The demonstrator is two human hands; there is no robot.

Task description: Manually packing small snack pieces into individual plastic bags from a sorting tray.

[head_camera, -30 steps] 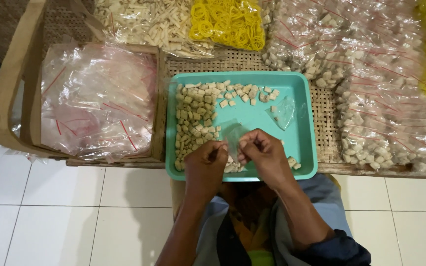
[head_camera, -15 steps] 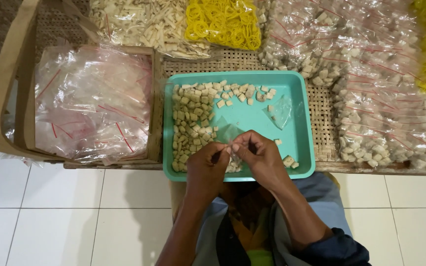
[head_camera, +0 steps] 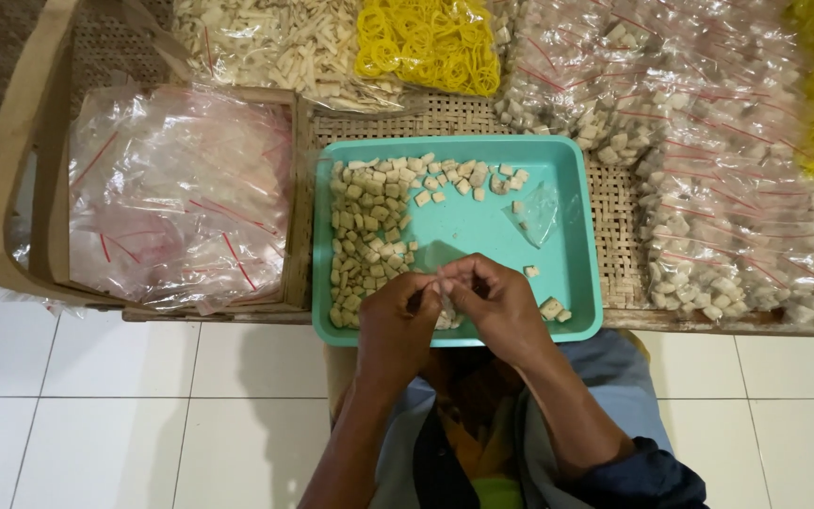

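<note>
Head view: both hands meet over the near edge of a teal tray [head_camera: 577,236], at about 6 o'clock of the tray. The left hand [head_camera: 396,325] and the right hand [head_camera: 499,306] pinch a small clear plastic bag [head_camera: 446,303] between them, each grip closed on its top edge, fingertips touching across the bag. The bag hangs just above the tray's near rim, with a few pale pieces showing inside it.

On the tray, beige cubes [head_camera: 369,240] lie heaped along the 9 o'clock side and spread along the far edge toward 12 o'clock. A second, empty clear bag [head_camera: 537,212] lies flat at about 2 o'clock of the tray, and a few loose cubes [head_camera: 551,308] sit at 4 o'clock, just beside the right hand.

The tray rests on a woven worktop [head_camera: 619,236]. At 9 o'clock of the tray a wooden box [head_camera: 299,207] holds a pile of empty clear bags with red strips [head_camera: 176,193]. At 12 o'clock lies a bag of yellow rubber bands [head_camera: 426,42], and at 3 o'clock many filled bags of cubes [head_camera: 727,188] are stacked.
</note>
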